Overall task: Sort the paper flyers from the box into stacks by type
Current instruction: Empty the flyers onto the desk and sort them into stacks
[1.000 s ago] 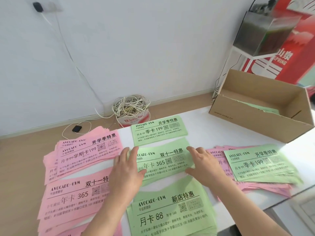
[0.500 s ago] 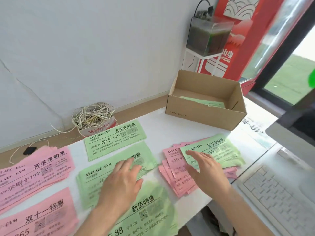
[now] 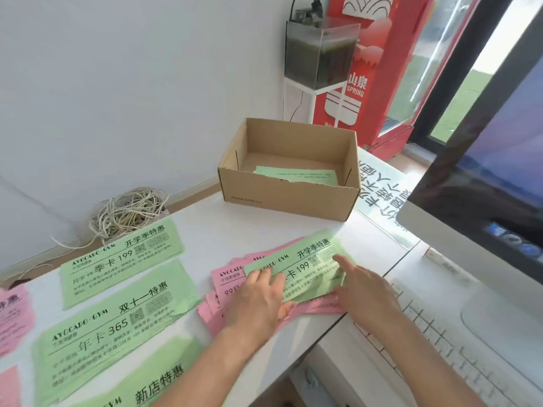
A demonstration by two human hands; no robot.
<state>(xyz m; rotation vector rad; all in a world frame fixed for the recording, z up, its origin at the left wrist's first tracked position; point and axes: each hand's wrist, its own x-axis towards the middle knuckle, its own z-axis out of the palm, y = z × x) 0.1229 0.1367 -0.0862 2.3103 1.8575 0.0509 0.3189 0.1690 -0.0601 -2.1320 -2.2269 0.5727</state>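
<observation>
The left grip pinches the left end of a green flyer, fingers on top and thumb tucked under the edge. The right grip is spread, with its fingers straight on the flyer's right end; I cannot tell whether its thumb is under the paper. The flyer sits on top of a fanned pink pile near the table's front edge.

The step in hand looks like taking the green off this mixed pile. Its print reads 199, like the 199 stack further left. The next move therefore likely calls for lifting it clear without dragging pink sheets along, then carrying it left and laying it square on that stack. Nearer lie the 365 stack and a third green stack. Pink stacks show at the left edge. The box stands beyond with at least one green sheet in it, so the sorting is not done.

The table is white. A keyboard and monitor sit on the right. Beyond the table are a coil of cord, a white wall, a murky tank and a red cooler.
</observation>
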